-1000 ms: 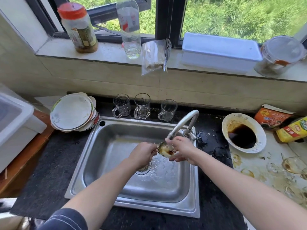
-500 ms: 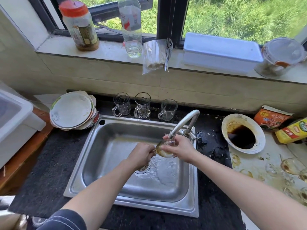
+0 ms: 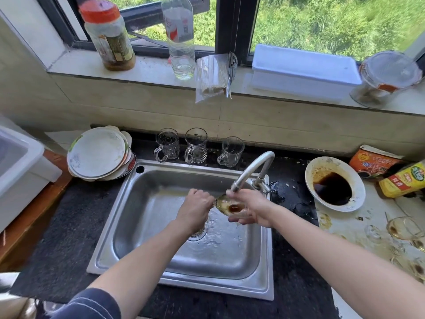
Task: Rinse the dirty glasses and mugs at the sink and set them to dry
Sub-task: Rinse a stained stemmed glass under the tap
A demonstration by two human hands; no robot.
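Both hands hold a dirty glass (image 3: pixel 231 207) under the spout of the tap (image 3: pixel 250 171), over the steel sink (image 3: pixel 161 226). My right hand (image 3: pixel 251 209) cups its bowl, which shows brown residue inside. My left hand (image 3: pixel 195 209) grips the glass from the left; the part it holds is hidden by the fingers. Three clear glass mugs (image 3: pixel 167 145) (image 3: pixel 196 146) (image 3: pixel 231 151) stand upright in a row behind the sink. Several stained stemmed glasses (image 3: pixel 401 227) sit on the counter at the right.
A stack of plates (image 3: pixel 99 153) leans at the sink's back left. A bowl (image 3: pixel 334 184) with dark sauce stands right of the tap, beside food packets (image 3: pixel 402 180). Jars, a bottle and a white box (image 3: pixel 303 67) line the windowsill. A white bin (image 3: pixel 20 162) stands at left.
The glass has tipped so its brown inside faces up toward me. Both hands stay at the spout, with only small shifts.
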